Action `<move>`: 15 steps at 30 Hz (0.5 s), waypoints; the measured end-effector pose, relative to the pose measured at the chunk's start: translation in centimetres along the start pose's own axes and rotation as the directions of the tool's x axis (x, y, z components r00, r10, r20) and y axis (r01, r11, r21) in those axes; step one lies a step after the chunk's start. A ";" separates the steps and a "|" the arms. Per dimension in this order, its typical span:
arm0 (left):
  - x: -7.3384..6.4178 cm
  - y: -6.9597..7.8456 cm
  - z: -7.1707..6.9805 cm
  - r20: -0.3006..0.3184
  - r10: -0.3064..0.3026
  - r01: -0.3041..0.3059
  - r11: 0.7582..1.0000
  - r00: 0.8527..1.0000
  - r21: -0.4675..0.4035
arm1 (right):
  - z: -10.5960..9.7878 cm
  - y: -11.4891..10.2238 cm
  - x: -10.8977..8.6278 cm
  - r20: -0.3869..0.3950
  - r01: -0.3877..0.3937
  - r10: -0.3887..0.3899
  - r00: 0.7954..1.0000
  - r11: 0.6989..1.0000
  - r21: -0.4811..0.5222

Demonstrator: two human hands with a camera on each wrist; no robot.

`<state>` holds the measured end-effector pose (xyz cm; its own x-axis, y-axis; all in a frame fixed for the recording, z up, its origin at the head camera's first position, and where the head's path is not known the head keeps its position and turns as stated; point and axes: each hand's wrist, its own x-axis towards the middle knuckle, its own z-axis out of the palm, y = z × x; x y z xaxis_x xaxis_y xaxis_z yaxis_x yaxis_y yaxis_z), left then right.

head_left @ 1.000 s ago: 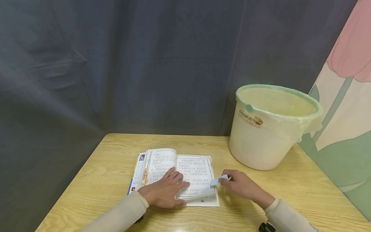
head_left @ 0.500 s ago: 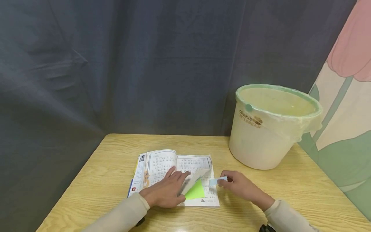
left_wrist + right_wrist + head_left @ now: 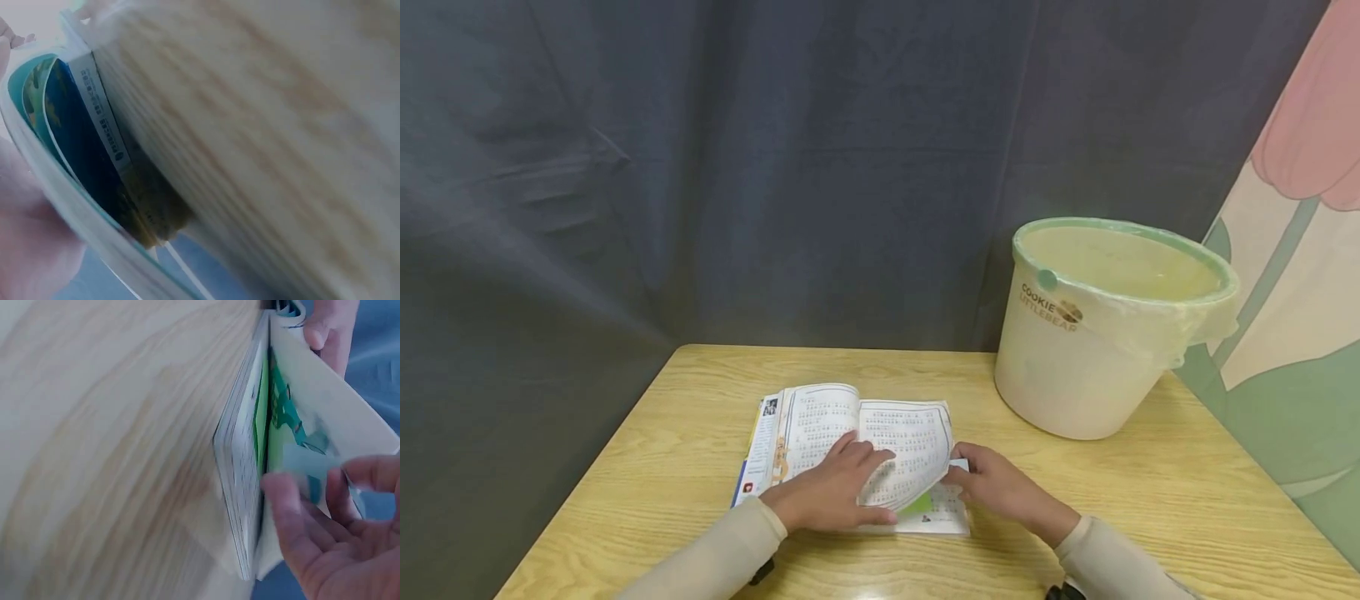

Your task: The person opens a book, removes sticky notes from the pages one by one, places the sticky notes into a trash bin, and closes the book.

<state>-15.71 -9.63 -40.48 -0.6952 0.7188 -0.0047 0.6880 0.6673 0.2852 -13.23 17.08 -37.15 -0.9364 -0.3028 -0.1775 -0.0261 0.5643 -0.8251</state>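
An open book [image 3: 808,417] with printed text lies on the wooden table. My left hand [image 3: 831,492] rests across its middle near the gutter, fingers spread on the pages. One right-hand page [image 3: 906,446] curls up at its lower corner. Under that page a bright green slip of paper [image 3: 920,504] shows, seen edge-on in the right wrist view as a green sheet [image 3: 260,419]. At the book's right edge my right hand [image 3: 1000,487] pinches a small light blue paper strip [image 3: 306,461], with its fingertips behind the raised page.
A large cream bucket [image 3: 1067,375] with a green rim and "Cookie Littlebear" print stands at the back right of the table [image 3: 700,375]. A dark curtain [image 3: 850,167] hangs behind, and a wall with a painted flower [image 3: 1311,150] is on the right.
The right hand has moved left to the page edge with the blue strip. The right page lifted, uncovering the green slip, and now partly covers it again. The left hand stays on the book.
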 end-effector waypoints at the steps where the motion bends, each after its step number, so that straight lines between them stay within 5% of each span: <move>1: -0.1 -0.1 0.0 0.002 0.000 0.000 1.000 1.000 -0.028 | 0.1 -0.1 0.1 -0.008 0.001 -0.001 1.000 0.999 0.034; 5: -0.1 -0.4 -0.2 -0.005 0.006 -0.007 0.984 1.000 -0.178 | 0.1 -0.5 0.5 -0.051 -0.030 0.041 0.998 0.979 0.204; 9: -0.3 -0.4 -0.8 -0.019 -0.007 -0.001 0.935 1.000 -0.356 | -0.1 -1.2 1.0 -0.076 -0.088 0.121 0.990 0.937 0.338; 12: -0.5 -0.6 -1.5 -0.015 -0.038 0.025 0.863 0.999 -0.505 | -0.2 -2.1 1.4 -0.068 -0.083 0.117 0.991 0.924 0.373; 15: -0.7 -1.0 -2.4 -0.013 -0.085 0.057 0.762 0.996 -0.646 | 0.0 -3.2 1.9 -0.057 -0.062 0.091 0.994 0.918 0.391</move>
<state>-16.37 -11.29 -38.48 -0.7540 0.6566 -0.0167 0.3501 0.4232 0.8356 -14.97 14.69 -34.79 -0.9532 -0.2063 -0.2211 0.1708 0.2363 -0.9566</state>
